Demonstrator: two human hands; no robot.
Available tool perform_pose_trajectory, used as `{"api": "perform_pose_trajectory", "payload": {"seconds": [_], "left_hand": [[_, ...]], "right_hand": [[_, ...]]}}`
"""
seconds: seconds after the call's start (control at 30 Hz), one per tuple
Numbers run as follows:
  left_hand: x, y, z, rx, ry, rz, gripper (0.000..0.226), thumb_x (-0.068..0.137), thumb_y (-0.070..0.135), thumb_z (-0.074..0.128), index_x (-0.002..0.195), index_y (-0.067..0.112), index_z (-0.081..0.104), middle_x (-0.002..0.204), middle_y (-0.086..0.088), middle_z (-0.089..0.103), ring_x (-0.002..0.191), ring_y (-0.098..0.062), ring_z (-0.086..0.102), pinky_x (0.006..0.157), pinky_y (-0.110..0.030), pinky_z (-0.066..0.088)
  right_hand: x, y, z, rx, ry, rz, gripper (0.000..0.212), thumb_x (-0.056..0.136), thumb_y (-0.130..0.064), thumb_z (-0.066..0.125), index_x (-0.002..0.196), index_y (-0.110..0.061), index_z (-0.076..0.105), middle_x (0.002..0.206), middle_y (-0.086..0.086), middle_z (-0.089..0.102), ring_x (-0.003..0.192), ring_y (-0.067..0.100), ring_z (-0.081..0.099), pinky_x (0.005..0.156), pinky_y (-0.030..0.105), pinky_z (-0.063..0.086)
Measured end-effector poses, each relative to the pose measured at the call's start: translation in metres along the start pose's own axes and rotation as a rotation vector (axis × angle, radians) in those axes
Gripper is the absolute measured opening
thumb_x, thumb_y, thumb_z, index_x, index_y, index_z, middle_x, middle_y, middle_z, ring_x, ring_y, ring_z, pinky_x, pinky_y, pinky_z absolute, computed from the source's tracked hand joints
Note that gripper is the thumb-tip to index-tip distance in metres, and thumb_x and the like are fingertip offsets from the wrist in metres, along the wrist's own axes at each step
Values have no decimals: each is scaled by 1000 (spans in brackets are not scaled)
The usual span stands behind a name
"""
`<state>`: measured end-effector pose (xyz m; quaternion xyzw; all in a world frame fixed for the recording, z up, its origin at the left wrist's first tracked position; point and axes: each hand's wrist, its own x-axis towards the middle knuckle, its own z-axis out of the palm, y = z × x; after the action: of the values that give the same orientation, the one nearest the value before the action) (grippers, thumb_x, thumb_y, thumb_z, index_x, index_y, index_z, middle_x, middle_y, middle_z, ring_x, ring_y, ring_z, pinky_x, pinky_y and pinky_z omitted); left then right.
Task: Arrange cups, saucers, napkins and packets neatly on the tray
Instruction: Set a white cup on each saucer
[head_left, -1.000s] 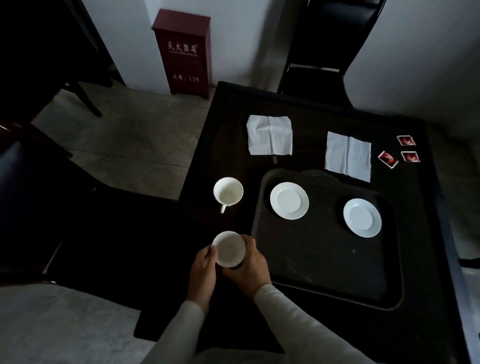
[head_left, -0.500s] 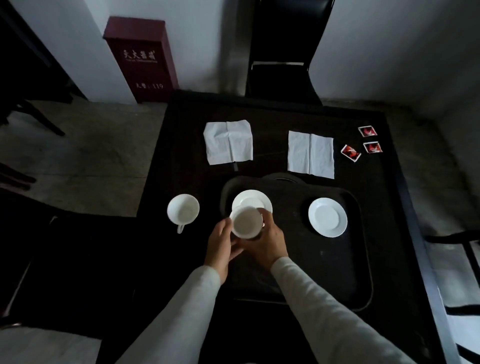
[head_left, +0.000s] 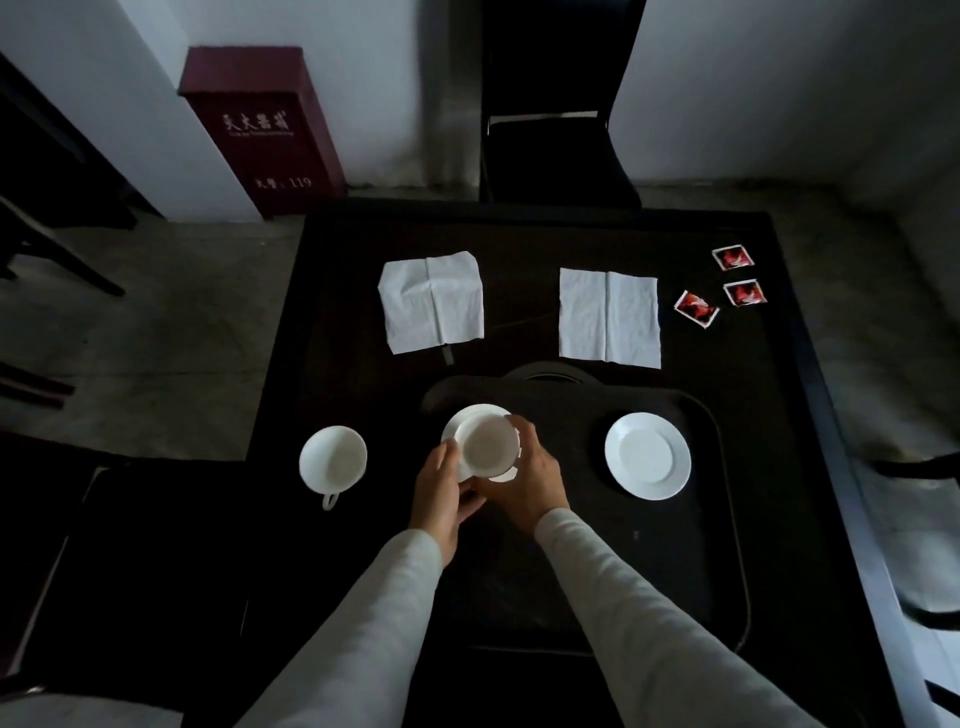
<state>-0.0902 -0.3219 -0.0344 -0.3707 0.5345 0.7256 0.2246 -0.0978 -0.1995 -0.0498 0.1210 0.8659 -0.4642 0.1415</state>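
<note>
A dark tray lies on the black table. Both hands cup a white cup over the left saucer on the tray: my left hand on its left side, my right hand on its right. Whether the cup touches the saucer I cannot tell. A second saucer sits bare on the tray's right. Another white cup stands on the table left of the tray. Two white napkins lie beyond the tray, with three red packets at the far right.
A black chair stands at the table's far side. A dark red cabinet is against the wall at the back left. Another dark seat sits left of the table, and chair parts show at the right edge.
Both hands carried the cup from the table's near left up and right onto the tray, over the left saucer. The view shifted with my head.
</note>
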Motion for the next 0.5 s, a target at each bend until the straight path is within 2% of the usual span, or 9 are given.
{"api": "perform_pose_trajectory", "payload": {"seconds": [0.1,0.23,0.37,0.5], "left_hand": [[2,-1,1,-13,9,5,42,104,46,45,143,33,50,137,-3,58,123,-26,60,102,-50,52],[4,0,3,-9,10,16,41,104,46,45,142,32,51,135,-4,61,119,-23,63,97,-46,55],[4,2,2,-14,-1,13,42,104,46,44,143,32,50,133,-3,62,117,-22,63,88,-40,56],[2,2,-2,-12,-13,21,42,104,47,44,142,31,52,132,-1,64,119,-22,64,98,-44,53]], "right_hand": [[2,2,-1,6,-13,-15,88,69,-34,89,141,-26,40,129,4,64,113,24,65,94,38,56],[4,2,-1,8,-13,-30,87,70,-29,88,142,-25,40,129,4,63,112,23,64,88,28,51],[5,0,1,3,-13,-35,89,71,-33,88,144,-23,39,131,3,63,114,23,64,88,26,49],[3,-2,0,-21,-82,12,107,71,-33,88,155,-24,23,144,7,55,127,27,57,98,28,46]]}}
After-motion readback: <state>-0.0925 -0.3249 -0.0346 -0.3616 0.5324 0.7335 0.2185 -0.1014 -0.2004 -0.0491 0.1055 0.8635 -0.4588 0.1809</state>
